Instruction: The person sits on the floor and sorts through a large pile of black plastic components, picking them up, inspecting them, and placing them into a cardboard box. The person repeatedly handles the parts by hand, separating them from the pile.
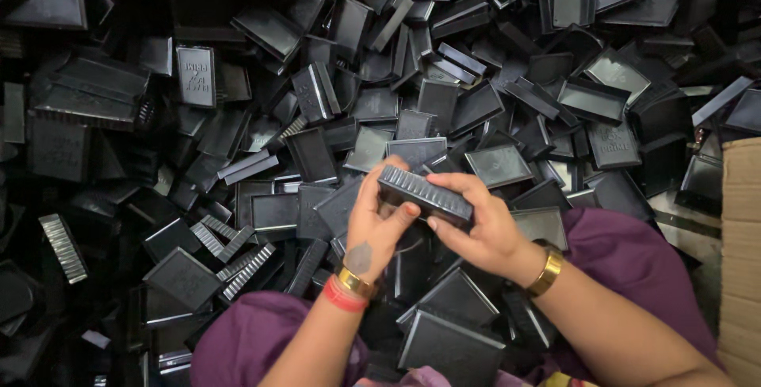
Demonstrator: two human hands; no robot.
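Ribbed black box (425, 194) between both hands' fingers; left hand (372, 228) and right hand (479, 232) clasped around it.

Single view, head-mounted, worn by the person. Faces almost straight down, over the lap and forearms. Near range: left hand (374, 228) and right hand (479, 224) sit at lower centre, close below the lens. Field extends outward across the heap of black plastic trays (317, 101), which fills the frame to top and left edges. Cardboard box edge (741, 252) cuts the right margin. No second view.
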